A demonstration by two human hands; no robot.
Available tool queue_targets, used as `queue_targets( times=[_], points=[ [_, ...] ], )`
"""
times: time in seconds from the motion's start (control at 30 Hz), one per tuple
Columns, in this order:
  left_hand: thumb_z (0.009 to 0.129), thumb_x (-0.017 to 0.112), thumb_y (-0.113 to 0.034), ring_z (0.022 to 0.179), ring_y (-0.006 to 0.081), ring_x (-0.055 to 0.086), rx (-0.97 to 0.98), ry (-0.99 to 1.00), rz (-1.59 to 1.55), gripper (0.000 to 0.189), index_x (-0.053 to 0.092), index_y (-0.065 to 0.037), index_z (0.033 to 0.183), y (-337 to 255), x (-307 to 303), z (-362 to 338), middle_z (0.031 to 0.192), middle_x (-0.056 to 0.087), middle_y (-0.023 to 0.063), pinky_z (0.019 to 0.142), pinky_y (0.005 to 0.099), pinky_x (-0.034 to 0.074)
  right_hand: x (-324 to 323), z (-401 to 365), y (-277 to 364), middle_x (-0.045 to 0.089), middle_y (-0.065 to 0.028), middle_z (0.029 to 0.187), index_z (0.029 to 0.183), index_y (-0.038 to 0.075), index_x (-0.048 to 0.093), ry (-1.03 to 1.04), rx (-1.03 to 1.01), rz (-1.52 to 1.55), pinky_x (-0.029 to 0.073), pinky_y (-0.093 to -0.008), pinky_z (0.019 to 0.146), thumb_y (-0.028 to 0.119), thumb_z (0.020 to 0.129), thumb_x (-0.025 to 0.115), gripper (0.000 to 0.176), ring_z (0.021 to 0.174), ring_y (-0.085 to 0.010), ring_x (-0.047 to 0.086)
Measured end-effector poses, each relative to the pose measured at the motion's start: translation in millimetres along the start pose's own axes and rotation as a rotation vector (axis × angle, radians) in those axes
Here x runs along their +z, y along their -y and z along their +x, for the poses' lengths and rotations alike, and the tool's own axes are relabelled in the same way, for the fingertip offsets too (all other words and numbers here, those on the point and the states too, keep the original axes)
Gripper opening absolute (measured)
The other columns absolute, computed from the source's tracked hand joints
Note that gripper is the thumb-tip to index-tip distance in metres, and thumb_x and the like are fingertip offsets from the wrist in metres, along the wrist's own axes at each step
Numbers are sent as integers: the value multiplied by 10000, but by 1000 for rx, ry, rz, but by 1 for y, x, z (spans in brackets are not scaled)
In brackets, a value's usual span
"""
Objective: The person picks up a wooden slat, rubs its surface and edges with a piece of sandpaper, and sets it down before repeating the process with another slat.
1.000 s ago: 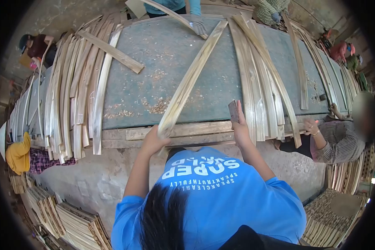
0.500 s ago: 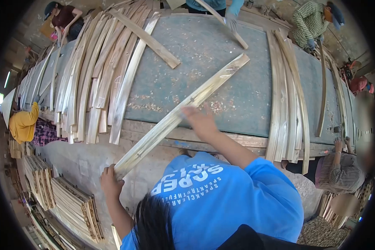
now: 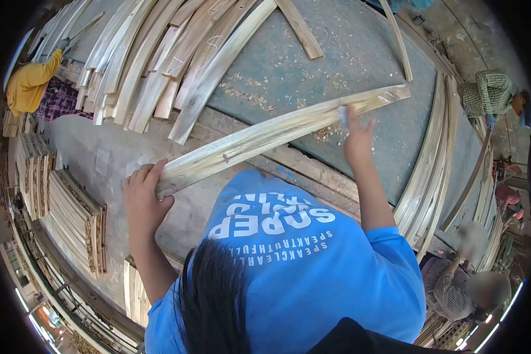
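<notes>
A long pale wooden plank (image 3: 277, 128) slants across in front of me, its far end over the grey-green worktable (image 3: 360, 65). My left hand (image 3: 146, 192) grips the plank's near end, fingers over the edge and thumb below. Toward the far end, my right hand (image 3: 360, 138) is at the plank's face. A small pale-bluish object (image 3: 343, 115) shows at its fingertips, too small and blurred to name. Wood shavings (image 3: 251, 94) lie scattered on the tabletop beyond the plank.
Many planks (image 3: 153, 53) lie side by side on the table at left, more (image 3: 428, 159) at right. Stacked boards (image 3: 74, 221) stand on the floor at left. Co-workers in a yellow top (image 3: 26, 88), a checked shirt (image 3: 488, 94) and a striped top (image 3: 448, 292) are around the table.
My view has turned and shifted. My right hand has slid along the plank toward its far end. The plank lies less steeply in view, my left hand still on its near end.
</notes>
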State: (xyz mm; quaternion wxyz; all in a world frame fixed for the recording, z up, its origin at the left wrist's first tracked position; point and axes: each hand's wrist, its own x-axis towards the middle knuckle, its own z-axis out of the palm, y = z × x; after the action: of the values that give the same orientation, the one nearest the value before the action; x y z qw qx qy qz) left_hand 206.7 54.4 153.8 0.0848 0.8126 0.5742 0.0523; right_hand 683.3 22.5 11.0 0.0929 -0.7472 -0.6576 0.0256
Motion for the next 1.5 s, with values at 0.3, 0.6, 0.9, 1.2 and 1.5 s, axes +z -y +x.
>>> queue_targets(
  times=[0.3,0.6,0.9,1.2,1.5],
  points=[
    [575,717,-38,1113,317,581,127,-34,2,757,620,-139,1319,34,9,56,1157,630,111,1021,445,405,19,18,8,547,-211,1458,1603,48,215,-129,46,-19,147,-630,1229,-168,785,454,880,1315,-336,564],
    [584,734,-58,1130,323,584,134,6,1,780,603,-137,1349,56,27,74,1170,629,111,1042,445,401,25,41,20,527,-218,1483,1552,-22,303,-71,169,-68,192,-599,1226,-55,841,507,740,1319,-295,577],
    [589,718,-45,1138,342,585,107,49,-55,787,609,-133,1364,61,41,70,1233,625,132,1026,445,421,30,43,26,495,-221,1503,1566,-4,277,-36,77,-84,167,-593,1242,-163,756,476,849,1269,-357,592],
    [584,761,-64,1142,306,572,78,75,-85,778,613,-133,1344,59,50,64,1171,623,94,1030,442,403,31,44,29,505,-250,1479,1558,-20,292,-38,-23,-39,227,-569,1231,-144,784,437,797,1265,-378,589],
    [591,758,-53,1135,315,584,92,77,-104,770,614,-130,1344,60,57,64,1206,630,108,1019,442,413,28,50,13,526,-254,1457,1574,-16,260,46,143,21,231,-532,1238,-132,798,425,802,1296,-393,557]
  ],
)
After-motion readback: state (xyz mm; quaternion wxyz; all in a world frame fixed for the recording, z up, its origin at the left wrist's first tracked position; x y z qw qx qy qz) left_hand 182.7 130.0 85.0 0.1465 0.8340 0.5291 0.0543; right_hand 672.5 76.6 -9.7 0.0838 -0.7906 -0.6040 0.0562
